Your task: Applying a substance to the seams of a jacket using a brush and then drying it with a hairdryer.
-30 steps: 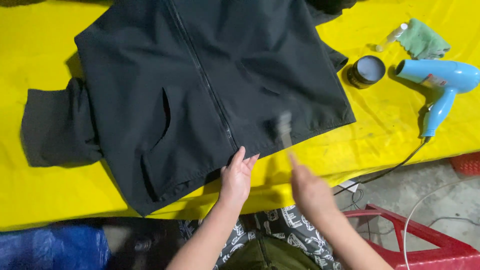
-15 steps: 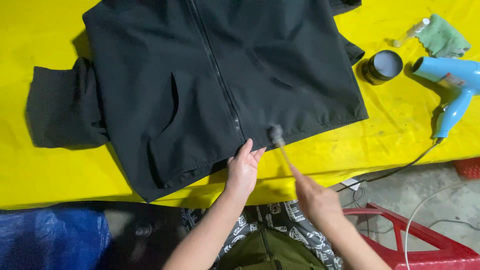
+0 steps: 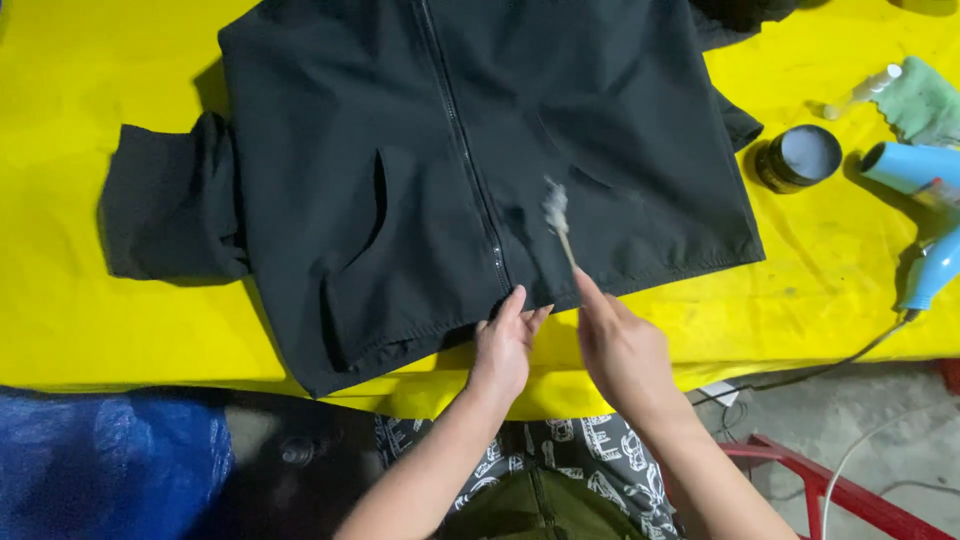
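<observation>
Black jacket (image 3: 400, 180) lies flat on the yellow tabletop (image 3: 120, 330). Left hand (image 3: 503, 345) presses its hem, fingers released and flat. Just beside it, right hand (image 3: 622, 350) grasps a brush (image 3: 557, 215), bristles on fabric above the fingers. Round tin (image 3: 798, 157) and blue hairdryer (image 3: 925, 200) lie farther right.

A black zip-front jacket (image 3: 420, 170) lies flat and front-up on the yellow surface, its closed zipper running from twelve o'clock down to the hem at about six o'clock, one sleeve folded out toward nine o'clock and a slit pocket open left of the zipper. A small brush (image 3: 557, 222), pale-bristled and blurred, stands tilted over the cloth just right of the zipper near the hem, its thin handle slanting toward five o'clock and its bristle end toward eleven o'clock.
</observation>
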